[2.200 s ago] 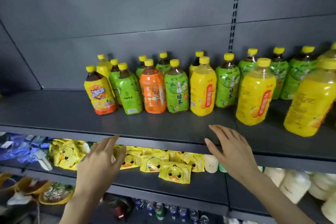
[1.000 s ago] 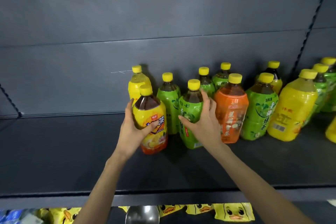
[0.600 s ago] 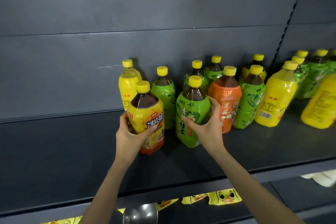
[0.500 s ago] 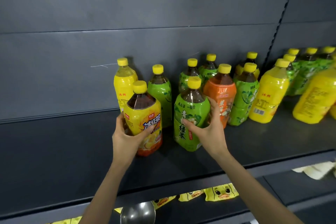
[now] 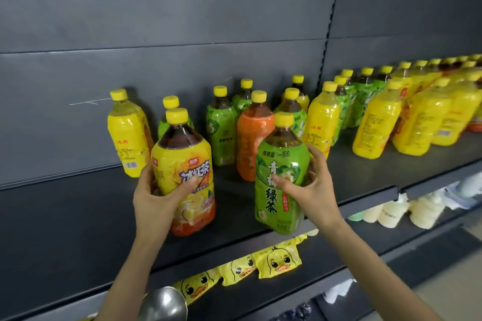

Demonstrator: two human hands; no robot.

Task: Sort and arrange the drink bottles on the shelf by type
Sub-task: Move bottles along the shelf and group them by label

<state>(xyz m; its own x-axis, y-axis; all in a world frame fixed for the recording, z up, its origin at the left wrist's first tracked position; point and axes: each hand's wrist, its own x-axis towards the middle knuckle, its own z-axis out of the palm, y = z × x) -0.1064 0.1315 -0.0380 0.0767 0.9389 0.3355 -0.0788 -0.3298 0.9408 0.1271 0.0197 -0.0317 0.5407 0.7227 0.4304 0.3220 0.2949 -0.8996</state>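
My left hand [image 5: 159,198] grips an iced black tea bottle [image 5: 184,172] with a yellow-and-orange label, held near the front of the dark shelf [image 5: 65,237]. My right hand [image 5: 311,187] grips a green tea bottle [image 5: 280,177], lifted so its base hangs over the shelf's front edge. Behind them stand an orange-labelled bottle [image 5: 251,138], a yellow bottle [image 5: 127,135] at the far left, and several green bottles [image 5: 221,130]. All have yellow caps.
Several yellow and green bottles [image 5: 378,125] crowd the shelf to the right. The shelf's left part is bare. Below, yellow duck-print packets [image 5: 281,260] and pale wrapped goods [image 5: 417,211] lie on a lower shelf. A metal scoop [image 5: 163,305] shows at the bottom.
Both hands went from hovering open below the shelf to gripping one bottle each. They have drawn the two bottles forward, out of the group. The green tea bottle now overhangs the front edge.
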